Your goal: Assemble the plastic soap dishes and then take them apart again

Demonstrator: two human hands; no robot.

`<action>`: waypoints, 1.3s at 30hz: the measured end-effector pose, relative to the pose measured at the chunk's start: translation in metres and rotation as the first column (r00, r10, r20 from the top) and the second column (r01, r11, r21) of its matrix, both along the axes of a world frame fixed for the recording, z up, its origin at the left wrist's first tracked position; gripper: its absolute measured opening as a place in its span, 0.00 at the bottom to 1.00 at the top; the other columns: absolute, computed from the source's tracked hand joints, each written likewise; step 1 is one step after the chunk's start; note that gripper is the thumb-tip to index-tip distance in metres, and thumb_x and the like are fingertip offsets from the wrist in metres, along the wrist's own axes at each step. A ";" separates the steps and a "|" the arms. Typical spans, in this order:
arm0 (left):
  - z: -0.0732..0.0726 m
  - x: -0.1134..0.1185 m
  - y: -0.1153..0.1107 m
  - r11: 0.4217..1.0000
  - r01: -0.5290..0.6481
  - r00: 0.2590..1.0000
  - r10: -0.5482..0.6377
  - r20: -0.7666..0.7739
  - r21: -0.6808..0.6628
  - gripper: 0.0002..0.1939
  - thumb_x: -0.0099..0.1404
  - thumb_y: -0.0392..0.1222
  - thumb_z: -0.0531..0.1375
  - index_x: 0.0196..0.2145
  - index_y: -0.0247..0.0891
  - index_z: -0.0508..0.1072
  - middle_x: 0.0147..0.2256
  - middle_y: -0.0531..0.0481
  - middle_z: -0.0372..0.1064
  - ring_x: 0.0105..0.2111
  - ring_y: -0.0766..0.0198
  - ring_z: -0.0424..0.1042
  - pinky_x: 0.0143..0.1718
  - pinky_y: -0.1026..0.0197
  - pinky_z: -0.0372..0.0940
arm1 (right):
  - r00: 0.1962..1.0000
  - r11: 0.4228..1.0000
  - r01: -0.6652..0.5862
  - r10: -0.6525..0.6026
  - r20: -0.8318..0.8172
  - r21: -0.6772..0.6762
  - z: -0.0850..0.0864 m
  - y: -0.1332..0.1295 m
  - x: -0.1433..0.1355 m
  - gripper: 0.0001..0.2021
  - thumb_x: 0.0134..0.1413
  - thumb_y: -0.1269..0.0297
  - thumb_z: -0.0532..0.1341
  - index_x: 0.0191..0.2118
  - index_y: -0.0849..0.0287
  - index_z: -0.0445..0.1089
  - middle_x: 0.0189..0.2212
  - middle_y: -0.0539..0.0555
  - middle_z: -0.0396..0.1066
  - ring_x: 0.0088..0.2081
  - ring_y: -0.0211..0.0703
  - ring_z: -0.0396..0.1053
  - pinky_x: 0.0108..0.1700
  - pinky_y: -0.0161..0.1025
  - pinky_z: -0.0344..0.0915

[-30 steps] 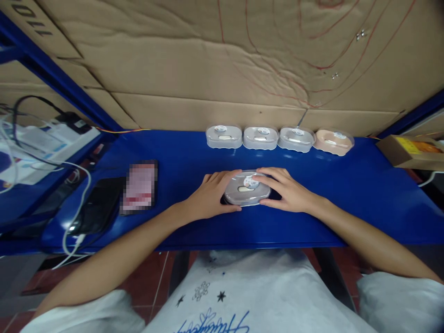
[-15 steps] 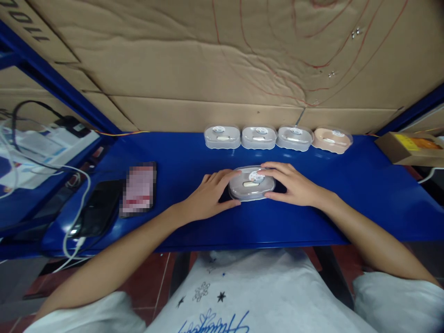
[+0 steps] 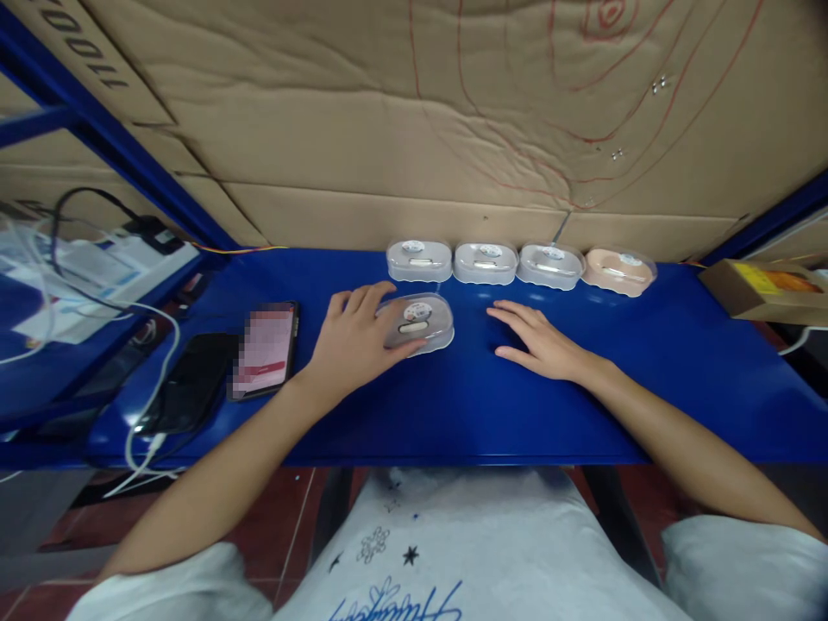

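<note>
A grey oval plastic box [image 3: 435,321] with a clear lid, a round sticker and a pale bar on top lies on the blue table, left of centre. Around its left end my left hand [image 3: 353,338] is closed, thumb along the near side and fingers at the far side. To the right, apart from the box, my right hand [image 3: 542,341] is open over the tabletop with its fingers spread and nothing in them. Behind stand three similar grey boxes [image 3: 485,264] and a peach-coloured box [image 3: 619,271] in a row.
On the left lie a phone [image 3: 264,352] with a lit screen and a black device [image 3: 194,379] with a white cable. Beyond them are power strips [image 3: 97,276] and tangled cords. A cardboard box [image 3: 763,289] stands at the right; a cardboard panel [image 3: 336,138] rises behind the table.
The grey box has moved left across the table with my left hand. My right hand has let go of it and stays at the right. The view has shifted slightly.
</note>
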State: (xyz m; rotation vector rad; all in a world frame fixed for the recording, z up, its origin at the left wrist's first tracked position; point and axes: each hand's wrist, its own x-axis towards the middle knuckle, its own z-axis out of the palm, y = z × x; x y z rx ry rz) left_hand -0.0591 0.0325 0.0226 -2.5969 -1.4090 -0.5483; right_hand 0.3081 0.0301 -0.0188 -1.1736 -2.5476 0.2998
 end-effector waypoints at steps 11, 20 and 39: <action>0.023 -0.040 0.040 0.946 -0.318 0.904 0.285 -0.319 -0.056 0.22 0.79 0.48 0.52 0.60 0.34 0.75 0.57 0.27 0.74 0.54 0.30 0.78 0.51 0.39 0.70 | 1.000 1.000 -0.015 0.015 0.006 0.011 -0.005 0.003 -0.001 0.32 0.76 0.41 0.56 0.77 0.49 0.61 0.75 0.69 0.61 0.74 0.69 0.64 0.69 0.74 0.65; 0.029 -0.034 0.109 0.875 -0.471 0.836 0.402 -0.374 -0.111 0.25 0.76 0.38 0.54 0.67 0.28 0.68 0.60 0.22 0.72 0.57 0.30 0.78 0.53 0.40 0.72 | 0.999 1.000 -0.005 0.006 0.037 -0.010 -0.006 0.004 0.001 0.32 0.77 0.40 0.54 0.76 0.51 0.63 0.76 0.68 0.60 0.74 0.68 0.63 0.70 0.72 0.64; -0.025 0.032 0.036 0.990 0.068 0.997 -0.064 0.030 -0.122 0.22 0.77 0.48 0.63 0.63 0.36 0.69 0.72 0.26 0.56 0.73 0.30 0.58 0.68 0.30 0.63 | 0.993 0.982 -0.043 0.062 -0.102 0.183 0.002 -0.009 -0.012 0.35 0.76 0.46 0.59 0.80 0.45 0.51 0.79 0.66 0.52 0.78 0.68 0.55 0.73 0.72 0.61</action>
